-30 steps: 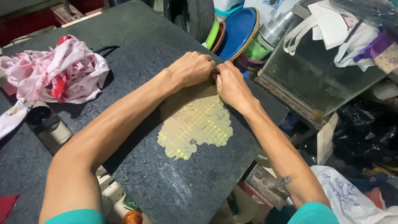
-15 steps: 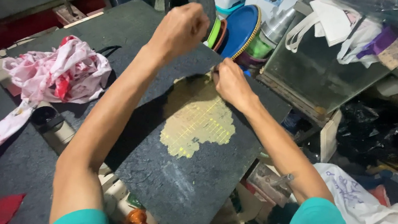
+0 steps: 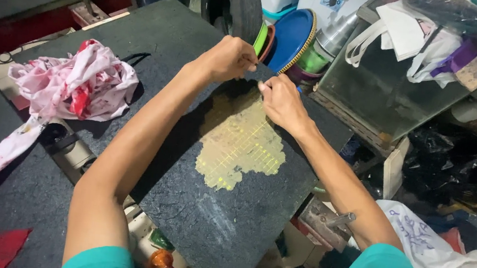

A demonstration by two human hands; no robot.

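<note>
On the dark, rough work board (image 3: 223, 211) a thin yellow gridded patch (image 3: 241, 146) lies flat, probably light and brittle; left hand (image 3: 228, 58) is closed in a fist, right hand (image 3: 280, 101) fingers pinch its top edge.

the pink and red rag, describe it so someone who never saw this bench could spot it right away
Start at the big dark speckled board that bears a yellow gridded patch under the person's hands. Look to its left side, beyond the left forearm. There lies the rag, a crumpled heap of pale pink cloth with red blotches and a strip trailing toward the lower left; it is the only soft, bunched thing on that dark surface.
</note>
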